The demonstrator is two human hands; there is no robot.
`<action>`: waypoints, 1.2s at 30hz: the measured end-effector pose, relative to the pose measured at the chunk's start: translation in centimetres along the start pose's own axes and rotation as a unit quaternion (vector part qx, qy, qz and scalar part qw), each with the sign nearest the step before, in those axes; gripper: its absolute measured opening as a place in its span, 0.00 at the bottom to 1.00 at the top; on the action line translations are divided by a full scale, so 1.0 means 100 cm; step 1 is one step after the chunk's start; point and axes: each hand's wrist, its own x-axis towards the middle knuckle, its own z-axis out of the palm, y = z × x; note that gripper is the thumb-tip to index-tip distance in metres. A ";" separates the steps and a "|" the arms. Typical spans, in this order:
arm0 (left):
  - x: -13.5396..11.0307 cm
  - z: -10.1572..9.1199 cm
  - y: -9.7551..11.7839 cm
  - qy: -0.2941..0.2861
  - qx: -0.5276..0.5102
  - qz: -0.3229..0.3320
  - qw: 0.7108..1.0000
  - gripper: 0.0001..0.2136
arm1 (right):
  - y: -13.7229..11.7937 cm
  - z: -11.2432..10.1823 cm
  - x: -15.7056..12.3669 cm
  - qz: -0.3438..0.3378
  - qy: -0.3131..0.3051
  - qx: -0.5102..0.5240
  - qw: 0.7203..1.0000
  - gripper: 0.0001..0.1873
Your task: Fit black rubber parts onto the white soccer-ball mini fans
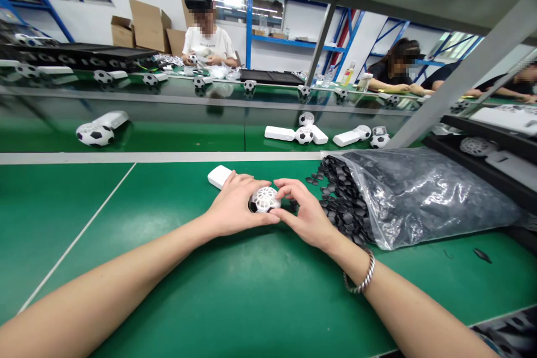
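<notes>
On the green work surface lies a handheld fan [267, 199] with a soccer-ball-shaped head, white grille up and black patches on its side. Its white handle [218, 177] sticks out beyond my left hand [235, 206]. That hand is closed around the ball from the left, thumb in front. My right hand [308, 213], with a twisted silver bracelet at the wrist, curls its thumb and fingertips against the ball's right side. Whether a small piece is between those fingertips is hidden. Just right of it spill many small black patches [344, 201].
A clear plastic bag [432, 196] of black patches lies at right, below black trays [457, 148] and a slanted post [461, 67]. Similar fans [95, 134] lie on the belt [188, 131] ahead. A person [207, 47] sits across; others work at far right.
</notes>
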 end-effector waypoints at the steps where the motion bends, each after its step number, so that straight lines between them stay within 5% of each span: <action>1: 0.000 0.000 0.000 0.001 -0.002 0.000 1.000 0.31 | 0.001 0.001 0.000 0.015 -0.011 0.020 1.000 0.11; 8: -0.001 0.001 0.001 0.018 -0.016 0.014 1.000 0.24 | 0.003 0.008 0.000 0.051 -0.071 0.096 0.991 0.21; 12: -0.002 0.001 0.001 0.019 -0.036 0.039 0.998 0.22 | 0.004 0.003 0.003 0.048 -0.069 0.063 0.994 0.18; 17: -0.005 0.004 -0.001 0.009 -0.046 0.028 0.999 0.32 | 0.017 -0.028 0.008 0.085 -0.004 -0.074 0.994 0.10; 20: -0.005 0.002 -0.004 0.001 -0.041 0.016 0.999 0.32 | 0.025 -0.044 0.006 0.100 -0.018 -0.188 0.977 0.05; 26: -0.005 -0.008 -0.003 -0.126 -0.121 0.026 0.984 0.32 | 0.025 -0.039 0.006 0.048 -0.121 -0.282 0.950 0.06; 36: -0.008 -0.002 0.005 -0.113 -0.166 -0.004 0.980 0.29 | 0.002 -0.031 0.001 0.048 -0.191 -0.474 0.858 0.11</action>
